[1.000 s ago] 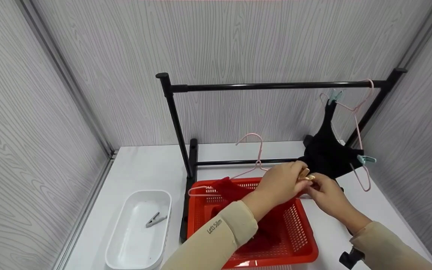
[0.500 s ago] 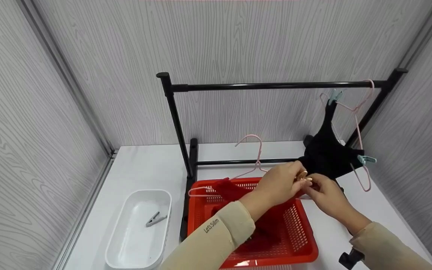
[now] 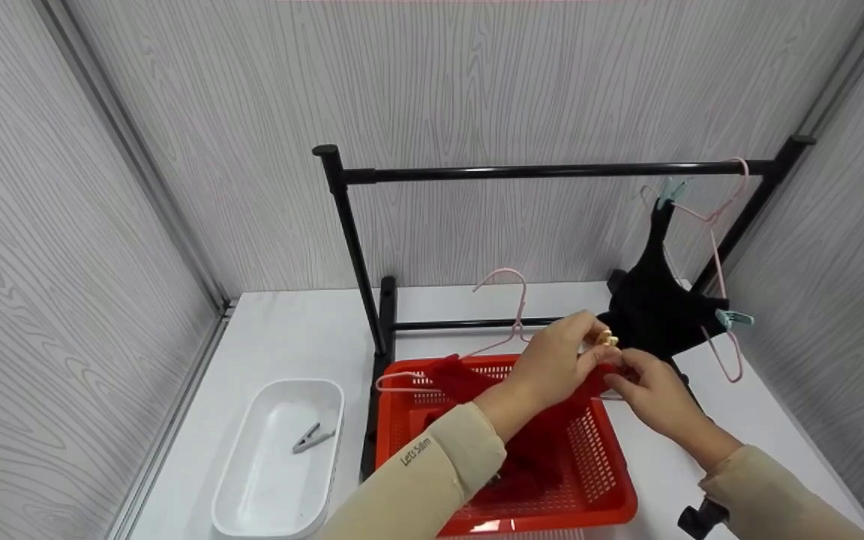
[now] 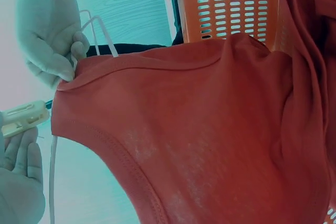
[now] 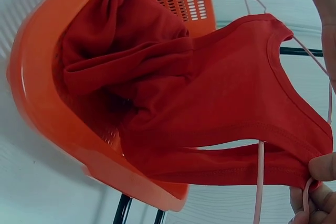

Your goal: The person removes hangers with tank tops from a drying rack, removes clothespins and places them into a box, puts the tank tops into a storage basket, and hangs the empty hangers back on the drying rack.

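Note:
A pale yellow clothespin [image 3: 607, 339] is pinched in my left hand [image 3: 556, 361], also seen at the left edge of the left wrist view. Close beside it, my right hand [image 3: 653, 386] pinches the shoulder strap of a red tank top [image 5: 231, 82] together with the end of a pink hanger [image 5: 260, 182]. The tank top's other shoulder drapes over the hanger's left side in the head view, and its lower part lies bunched in the red basket [image 3: 612, 465]. In the left wrist view the clothespin sits just off the strap, apart from the cloth.
Behind stands a black clothes rack [image 3: 492, 173]. On its right end a pink hanger [image 3: 715, 247] carries a black garment [image 3: 653, 307] held by light-blue clothespins [image 3: 732, 319]. At left, a white tray [image 3: 226, 480] contains a grey clothespin [image 3: 312, 439].
My left hand has shifted slightly left and up, and the clothespin has turned in its fingers. The right hand keeps its pinch on the strap, nearly still.

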A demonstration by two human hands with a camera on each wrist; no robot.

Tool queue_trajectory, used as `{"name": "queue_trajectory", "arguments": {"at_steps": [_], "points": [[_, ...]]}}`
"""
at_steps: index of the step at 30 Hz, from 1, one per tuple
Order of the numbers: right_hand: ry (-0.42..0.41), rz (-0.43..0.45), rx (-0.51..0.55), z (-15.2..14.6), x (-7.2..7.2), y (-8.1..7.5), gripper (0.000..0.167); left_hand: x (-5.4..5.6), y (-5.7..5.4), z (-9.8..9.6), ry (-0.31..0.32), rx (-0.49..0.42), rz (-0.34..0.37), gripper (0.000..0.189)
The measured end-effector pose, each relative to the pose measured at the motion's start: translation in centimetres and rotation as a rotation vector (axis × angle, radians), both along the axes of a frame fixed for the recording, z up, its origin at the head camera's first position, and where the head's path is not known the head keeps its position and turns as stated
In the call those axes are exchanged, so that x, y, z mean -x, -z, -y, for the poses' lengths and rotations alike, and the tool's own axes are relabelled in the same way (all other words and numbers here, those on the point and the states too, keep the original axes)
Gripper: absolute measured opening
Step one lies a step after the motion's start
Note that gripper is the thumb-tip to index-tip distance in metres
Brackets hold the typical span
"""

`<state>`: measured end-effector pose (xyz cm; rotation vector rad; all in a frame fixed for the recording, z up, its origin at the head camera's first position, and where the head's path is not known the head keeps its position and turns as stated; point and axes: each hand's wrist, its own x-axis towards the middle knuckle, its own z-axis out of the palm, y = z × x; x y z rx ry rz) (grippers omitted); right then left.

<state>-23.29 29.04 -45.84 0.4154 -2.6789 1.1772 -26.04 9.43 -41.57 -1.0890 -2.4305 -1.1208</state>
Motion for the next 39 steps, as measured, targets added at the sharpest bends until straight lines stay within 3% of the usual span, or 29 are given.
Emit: {"name": "queue_trajectory", "arguments": {"at_steps": [9, 17, 24, 34, 39], "points": [[0.019, 0.017, 0.001, 0.0, -0.1, -0.2, 0.007, 0.1, 0.2, 1.4, 0.003, -0.03, 0.031, 0.03], [0.035, 0.049, -0.013, -0.2, -0.1, -0.5, 0.006, -0.1, 0.3, 3.3, 0.0, -0.036, -0.026, 0.037], [0.05, 0.068, -0.016, -0.5, -0.1, -0.6, 0.007, -0.5, 0.6, 5.1, -0.019, -0.021, -0.032, 0.044], [0.046, 0.061, 0.002, -0.7, -0.2, -0.4, 0.006, -1.1, 1.3, 7.5, -0.03, -0.028, -0.055, 0.044], [0.051, 0.073, 0.001, -0.9, -0.3, -0.4, 0.007, -1.5, 2.4, 9.3, -0.038, -0.038, -0.053, 0.045]]}}
